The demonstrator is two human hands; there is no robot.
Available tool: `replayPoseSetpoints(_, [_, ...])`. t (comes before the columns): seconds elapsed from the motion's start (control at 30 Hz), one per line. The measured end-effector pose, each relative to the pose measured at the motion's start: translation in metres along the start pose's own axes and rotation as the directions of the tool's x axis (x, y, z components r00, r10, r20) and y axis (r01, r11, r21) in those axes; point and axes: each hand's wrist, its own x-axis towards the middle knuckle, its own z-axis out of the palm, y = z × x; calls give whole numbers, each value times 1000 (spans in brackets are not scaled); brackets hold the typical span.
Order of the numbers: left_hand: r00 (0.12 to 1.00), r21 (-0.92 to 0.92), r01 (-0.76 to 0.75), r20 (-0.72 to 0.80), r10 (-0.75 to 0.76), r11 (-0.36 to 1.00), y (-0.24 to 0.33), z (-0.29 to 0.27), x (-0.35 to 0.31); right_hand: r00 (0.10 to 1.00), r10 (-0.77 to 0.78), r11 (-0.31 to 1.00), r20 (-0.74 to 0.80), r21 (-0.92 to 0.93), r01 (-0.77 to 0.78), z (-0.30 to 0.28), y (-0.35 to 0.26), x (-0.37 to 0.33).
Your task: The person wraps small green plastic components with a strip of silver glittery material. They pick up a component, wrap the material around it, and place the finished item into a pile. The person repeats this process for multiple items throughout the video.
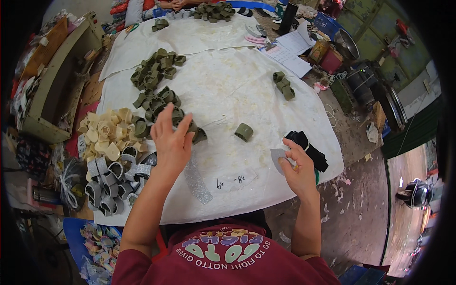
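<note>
The left hand (171, 146), fingers spread, is over the near end of a heap of olive-green loops (156, 102), contact unclear. The heap lies nearer this hand, its long axis pointing away from the person, slightly left, across the white cloth (223, 78). The right hand (300, 170) pinches a small grey piece (276, 158).

olive loops (154, 103) partly hidden behind left hand (170, 145), maroon shirt (223, 273) cut off below
</note>
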Motion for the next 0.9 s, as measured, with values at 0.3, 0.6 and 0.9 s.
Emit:
replayPoseSetpoints(0.3, [923,-386,-241,191,333,891,63,87,11,999,-6,999,50,40,4,1,-19,4])
replayPoseSetpoints(0.6, [656,-674,737,730,-191,-48,62,59,41,945,-320,929,62,215,301,13,-32,8])
replayPoseSetpoints(0.9, [667,-725,591,686,-290,-354,56,-21,-41,938,-60,673,340,708,-214,74,-60,-2])
